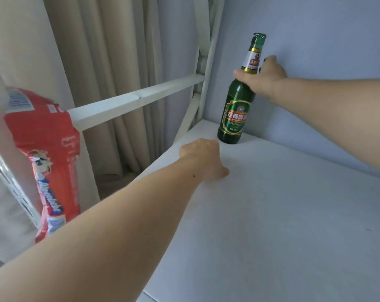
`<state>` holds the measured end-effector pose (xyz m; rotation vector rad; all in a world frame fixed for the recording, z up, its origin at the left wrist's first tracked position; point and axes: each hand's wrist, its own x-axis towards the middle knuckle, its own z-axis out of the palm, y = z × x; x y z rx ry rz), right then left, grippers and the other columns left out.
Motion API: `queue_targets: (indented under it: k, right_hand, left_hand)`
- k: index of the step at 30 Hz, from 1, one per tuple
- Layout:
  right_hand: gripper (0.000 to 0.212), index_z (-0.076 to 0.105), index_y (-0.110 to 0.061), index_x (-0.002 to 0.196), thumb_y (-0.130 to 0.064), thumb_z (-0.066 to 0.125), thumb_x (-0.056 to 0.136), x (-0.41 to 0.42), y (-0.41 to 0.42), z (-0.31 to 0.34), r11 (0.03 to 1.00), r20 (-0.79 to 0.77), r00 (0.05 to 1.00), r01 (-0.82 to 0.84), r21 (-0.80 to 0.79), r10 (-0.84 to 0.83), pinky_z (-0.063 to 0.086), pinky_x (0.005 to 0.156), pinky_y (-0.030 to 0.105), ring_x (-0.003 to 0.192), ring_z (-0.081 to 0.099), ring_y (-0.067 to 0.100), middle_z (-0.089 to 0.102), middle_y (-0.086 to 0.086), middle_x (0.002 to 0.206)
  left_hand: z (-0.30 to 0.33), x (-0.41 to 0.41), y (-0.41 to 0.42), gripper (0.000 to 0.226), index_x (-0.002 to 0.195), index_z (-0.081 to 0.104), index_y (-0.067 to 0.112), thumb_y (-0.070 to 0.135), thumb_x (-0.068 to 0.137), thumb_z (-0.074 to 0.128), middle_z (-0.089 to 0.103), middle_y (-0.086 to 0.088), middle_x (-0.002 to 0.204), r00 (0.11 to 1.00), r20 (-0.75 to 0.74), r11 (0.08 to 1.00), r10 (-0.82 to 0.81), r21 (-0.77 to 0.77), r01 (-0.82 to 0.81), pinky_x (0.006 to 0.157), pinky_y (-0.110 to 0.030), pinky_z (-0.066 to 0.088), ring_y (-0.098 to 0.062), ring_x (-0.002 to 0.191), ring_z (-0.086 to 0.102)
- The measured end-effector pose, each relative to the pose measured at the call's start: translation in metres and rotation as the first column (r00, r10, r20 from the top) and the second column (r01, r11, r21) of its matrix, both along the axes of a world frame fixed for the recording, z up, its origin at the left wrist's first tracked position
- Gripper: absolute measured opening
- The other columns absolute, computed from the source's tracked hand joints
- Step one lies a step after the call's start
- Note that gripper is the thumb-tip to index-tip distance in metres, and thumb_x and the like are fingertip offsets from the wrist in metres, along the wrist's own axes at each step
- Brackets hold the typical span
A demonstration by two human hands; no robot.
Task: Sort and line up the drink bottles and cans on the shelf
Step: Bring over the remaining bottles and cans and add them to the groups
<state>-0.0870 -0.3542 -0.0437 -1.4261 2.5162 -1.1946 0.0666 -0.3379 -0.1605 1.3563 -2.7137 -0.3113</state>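
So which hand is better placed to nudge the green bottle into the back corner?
Right. The right hand already grips the green bottle at its shoulder, standing upright on the shelf. The left hand rests on the shelf, holding nothing.

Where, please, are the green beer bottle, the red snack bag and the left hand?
green beer bottle point(236, 114): head view, on its front label.
red snack bag point(47, 136): head view, on its red middle.
left hand point(203, 156): head view, on its back.
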Motion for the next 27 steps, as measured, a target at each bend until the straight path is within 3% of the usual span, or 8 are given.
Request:
queue_targets:
  k: [2,5,12,17,22,25,27]
  right_hand:
    - [0.065,0.041,-0.012,0.132,-0.048,0.065,0.084,-0.002,-0.016,0.002,0.998,0.045,0.999,0.006,-0.068,-0.003,0.043,0.088,0.032,0.109,0.056,0.022,0.055,0.006,0.125]
    - [0.051,0.047,-0.013,0.126,-0.039,0.065,0.086,-0.003,-0.030,0.002,0.993,0.082,0.997,0.014,-0.118,-0.005,0.044,0.080,0.029,0.097,0.055,0.019,0.058,0.006,0.121]
    - [0.047,0.048,-0.010,0.125,-0.036,0.062,0.089,-0.002,-0.019,0.005,0.993,0.026,1.000,0.017,-0.114,-0.014,0.041,0.078,0.028,0.093,0.051,0.018,0.056,0.007,0.121]
    - [0.042,0.051,-0.010,0.118,-0.036,0.062,0.088,-0.006,0.011,0.009,0.997,-0.004,0.999,-0.047,-0.068,0.047,0.041,0.075,0.028,0.095,0.053,0.019,0.057,0.007,0.114]
    - [0.024,0.049,-0.017,0.098,-0.035,0.062,0.089,-0.008,0.064,0.021,0.992,-0.024,0.993,-0.118,-0.037,0.117,0.038,0.060,0.020,0.087,0.053,0.014,0.056,0.000,0.093]
    - [0.021,0.050,-0.019,0.088,-0.035,0.063,0.088,-0.002,0.101,0.035,0.988,-0.035,0.987,-0.155,-0.023,0.154,0.046,0.065,0.023,0.086,0.057,0.016,0.058,0.001,0.089]
    - [0.024,0.056,-0.014,0.094,-0.035,0.065,0.087,0.002,0.127,0.048,0.985,-0.013,0.986,-0.169,-0.019,0.168,0.055,0.079,0.036,0.094,0.063,0.021,0.065,0.010,0.099]
  left_hand:
    - [0.000,0.000,-0.001,0.050,0.110,0.056,0.021,0.057,0.077,0.066,0.055,0.001,0.088,1.000,0.020,1.000,0.002,-0.012,-0.002,0.061,-0.029,0.037,-0.020,0.086,0.054]
    - [0.001,0.002,-0.002,0.049,0.106,0.054,0.021,0.059,0.077,0.066,0.055,0.001,0.087,0.999,0.035,1.000,-0.010,-0.018,0.011,0.061,-0.028,0.037,-0.020,0.084,0.054]
    - [-0.006,0.006,-0.002,0.043,0.095,0.051,0.021,0.060,0.081,0.060,0.052,0.000,0.093,0.999,0.048,1.000,-0.017,-0.018,0.018,0.062,-0.030,0.034,-0.021,0.087,0.051]
    - [-0.005,0.008,0.004,0.054,0.115,0.057,0.016,0.058,0.082,0.060,0.049,-0.003,0.100,0.999,0.042,0.999,-0.016,-0.029,0.017,0.068,-0.032,0.040,-0.024,0.096,0.052]
    - [0.008,0.006,0.029,0.064,0.124,0.046,0.013,0.057,0.081,0.063,0.051,-0.007,0.111,1.000,0.006,0.999,-0.009,-0.036,0.009,0.070,-0.033,0.040,-0.025,0.102,0.050]
    - [0.022,-0.001,0.056,0.076,0.123,0.040,0.013,0.063,0.074,0.068,0.051,-0.006,0.112,0.998,-0.069,1.000,-0.011,-0.003,0.011,0.070,-0.034,0.039,-0.024,0.102,0.050]
    - [0.036,-0.005,0.079,0.081,0.122,0.038,0.014,0.065,0.069,0.071,0.048,-0.003,0.107,0.991,-0.131,0.999,-0.017,0.027,0.020,0.070,-0.034,0.039,-0.023,0.100,0.051]
